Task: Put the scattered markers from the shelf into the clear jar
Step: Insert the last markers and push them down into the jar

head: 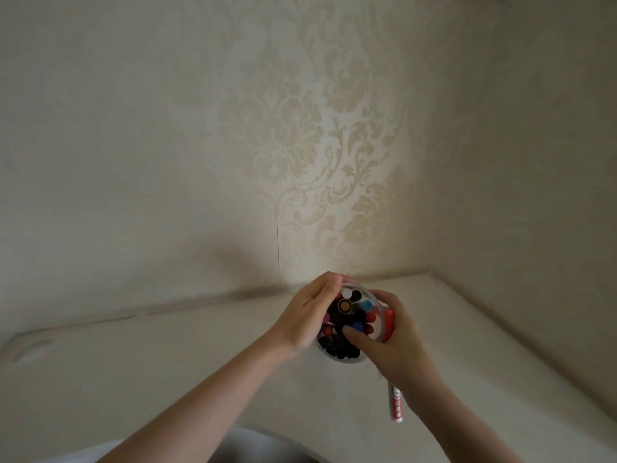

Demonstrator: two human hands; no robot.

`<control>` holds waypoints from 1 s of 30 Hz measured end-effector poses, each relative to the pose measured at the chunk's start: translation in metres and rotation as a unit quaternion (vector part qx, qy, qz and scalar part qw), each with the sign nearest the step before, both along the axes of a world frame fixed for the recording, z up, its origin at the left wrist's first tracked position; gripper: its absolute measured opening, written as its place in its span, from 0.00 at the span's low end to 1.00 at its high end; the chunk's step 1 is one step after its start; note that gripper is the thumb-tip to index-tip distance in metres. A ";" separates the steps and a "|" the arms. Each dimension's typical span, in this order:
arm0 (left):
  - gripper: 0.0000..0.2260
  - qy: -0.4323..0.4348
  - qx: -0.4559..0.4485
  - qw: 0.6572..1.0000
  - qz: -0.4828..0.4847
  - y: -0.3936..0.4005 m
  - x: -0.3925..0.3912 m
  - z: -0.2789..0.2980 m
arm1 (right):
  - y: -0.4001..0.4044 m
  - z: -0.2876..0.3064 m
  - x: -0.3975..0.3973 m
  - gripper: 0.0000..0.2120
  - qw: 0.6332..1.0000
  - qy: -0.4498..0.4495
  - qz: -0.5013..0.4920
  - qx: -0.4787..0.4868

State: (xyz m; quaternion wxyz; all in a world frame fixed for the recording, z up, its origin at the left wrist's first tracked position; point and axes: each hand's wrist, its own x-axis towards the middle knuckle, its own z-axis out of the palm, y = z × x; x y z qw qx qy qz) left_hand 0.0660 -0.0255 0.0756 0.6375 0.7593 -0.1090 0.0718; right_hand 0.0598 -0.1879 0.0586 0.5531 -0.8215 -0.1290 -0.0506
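A clear jar (347,359) stands on the pale shelf (167,362), seen from above and packed with several markers whose coloured caps point up. My left hand (309,315) grips the jar's left rim, fingers curled over its far edge. My right hand (397,342) holds a red and white marker (395,402) along the jar's right side; the red cap shows by the rim and the tail sticks out below my palm. That hand's thumb reaches over the rim onto the markers inside.
The shelf sits in a corner, with patterned wallpaper (317,145) behind and a plain wall (551,195) on the right. A shallow oval dent (33,349) marks the shelf's far left. The shelf's front edge curves near the bottom of the view.
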 end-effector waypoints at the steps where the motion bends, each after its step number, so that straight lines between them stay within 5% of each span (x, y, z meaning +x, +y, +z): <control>1: 0.17 0.000 0.006 1.000 -0.002 0.000 0.000 0.000 | -0.001 0.000 0.001 0.27 1.000 0.008 -0.003 0.006; 5: 0.18 0.011 -0.006 1.000 0.007 0.003 0.003 0.003 | -0.004 0.012 0.009 0.19 0.999 0.038 0.027 -0.005; 16: 0.18 0.046 -0.051 0.998 0.016 0.015 0.002 0.003 | 0.017 0.020 0.025 0.17 0.999 0.047 0.017 0.001; 26: 0.18 0.032 -0.051 0.998 0.022 0.017 0.000 0.000 | 0.013 0.033 0.023 0.22 0.981 -0.035 0.039 -0.187; 30: 0.18 0.042 -0.058 0.997 0.023 0.017 0.000 0.001 | 0.021 0.033 0.025 0.21 0.984 -0.041 0.013 -0.174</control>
